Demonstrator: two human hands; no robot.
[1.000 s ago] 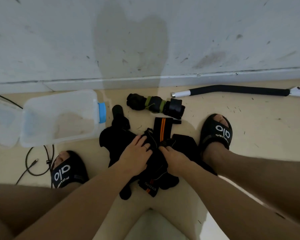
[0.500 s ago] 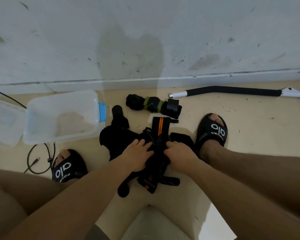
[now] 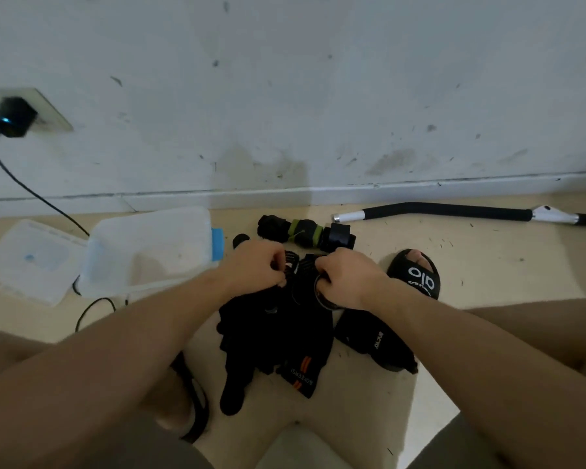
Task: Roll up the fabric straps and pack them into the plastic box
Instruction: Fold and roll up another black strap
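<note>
A heap of black fabric straps [image 3: 278,333] lies on the floor between my feet; one has orange stripes [image 3: 301,370]. My left hand [image 3: 254,267] and my right hand [image 3: 345,277] both grip the top end of a black strap, fingers curled round it, lifting it off the heap. Another black strap [image 3: 374,343] lies to the right. A row of rolled straps [image 3: 305,231], one with green bands, sits near the wall. The clear plastic box [image 3: 149,248] with a blue latch stands open at the left, its lid [image 3: 31,258] beside it.
A black and white tube [image 3: 454,211] lies along the wall at the right. A charger [image 3: 11,116] is plugged into the wall socket, its cable [image 3: 92,309] running down past the box. My sandalled foot [image 3: 416,274] rests to the right of the heap.
Both hands have closed on the strap's end and pulled it up and away from me. The camera has tilted up, bringing the wall socket into view.
</note>
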